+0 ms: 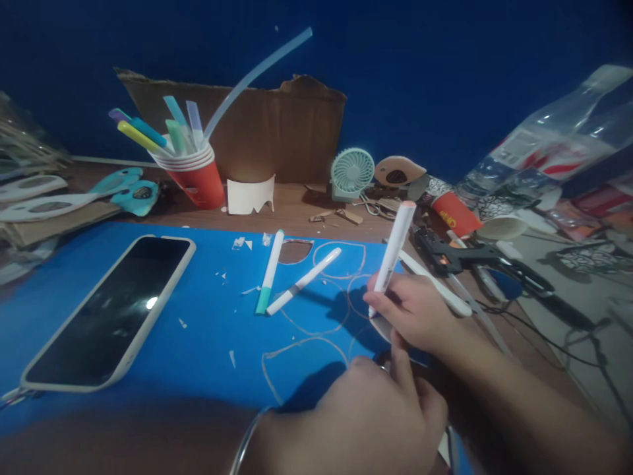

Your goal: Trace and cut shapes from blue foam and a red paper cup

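Observation:
My right hand (pixel 418 310) is closed round a white marker (pixel 394 247) with a peach-coloured end. The marker stands nearly upright, tip down beside a pale rounded piece (pixel 382 328). My left hand (pixel 356 419), with a bracelet at the wrist, presses an outstretched finger near that piece; its other fingers are curled and partly hidden. Beneath both hands lies a blue sheet (pixel 208 277) bearing several pale drawn rounded outlines. Left of my hands, a marker with a green cap (pixel 262 300) and a thin white pen (pixel 304 282) rest on it.
A phone (pixel 111 310) lies at the left. Behind it are a paper cup of markers (pixel 198 178), torn cardboard (pixel 281 132) and a small fan (pixel 353 171). At the right are a glue gun (pixel 475 258), a red cup (pixel 455 211) and plastic bottles (pixel 548 145).

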`<action>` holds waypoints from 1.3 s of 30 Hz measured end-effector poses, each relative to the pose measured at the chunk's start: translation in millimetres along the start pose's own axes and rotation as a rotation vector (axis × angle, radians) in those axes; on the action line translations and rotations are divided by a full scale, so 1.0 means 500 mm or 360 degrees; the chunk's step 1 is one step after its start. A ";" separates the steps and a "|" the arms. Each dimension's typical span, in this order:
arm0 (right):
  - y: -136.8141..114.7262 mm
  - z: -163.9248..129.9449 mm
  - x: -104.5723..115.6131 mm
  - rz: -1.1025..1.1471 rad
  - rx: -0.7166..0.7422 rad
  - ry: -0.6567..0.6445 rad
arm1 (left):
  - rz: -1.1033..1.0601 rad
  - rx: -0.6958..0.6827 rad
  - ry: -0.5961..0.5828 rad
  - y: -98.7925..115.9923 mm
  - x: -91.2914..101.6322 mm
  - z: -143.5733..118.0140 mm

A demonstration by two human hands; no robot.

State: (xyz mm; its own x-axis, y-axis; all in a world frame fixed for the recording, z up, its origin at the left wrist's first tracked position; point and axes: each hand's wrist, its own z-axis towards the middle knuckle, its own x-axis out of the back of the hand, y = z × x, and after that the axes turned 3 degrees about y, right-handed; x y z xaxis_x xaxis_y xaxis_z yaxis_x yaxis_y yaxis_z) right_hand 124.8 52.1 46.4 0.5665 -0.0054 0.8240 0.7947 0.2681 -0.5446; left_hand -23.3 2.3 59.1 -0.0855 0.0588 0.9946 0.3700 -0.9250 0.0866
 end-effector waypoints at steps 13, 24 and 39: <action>-0.001 -0.002 -0.009 -0.0266 0.0000 0.0287 | -0.0022 -0.0010 0.0059 0.000 0.002 0.003; -0.005 0.000 -0.014 -0.0362 0.0035 0.0421 | 0.0044 -0.0061 0.0091 -0.008 0.006 0.008; -0.019 -0.004 0.100 0.0451 -0.0106 0.1378 | -0.0247 0.0348 0.0221 -0.092 0.019 0.035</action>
State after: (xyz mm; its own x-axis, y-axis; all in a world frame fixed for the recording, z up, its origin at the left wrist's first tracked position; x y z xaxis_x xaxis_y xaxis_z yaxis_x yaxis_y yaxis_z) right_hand 146.1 47.3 92.6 0.6867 -0.6760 0.2674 0.5964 0.3135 -0.7389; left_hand -24.8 52.3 65.5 -0.2765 0.1273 0.9525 0.5317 -0.8054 0.2620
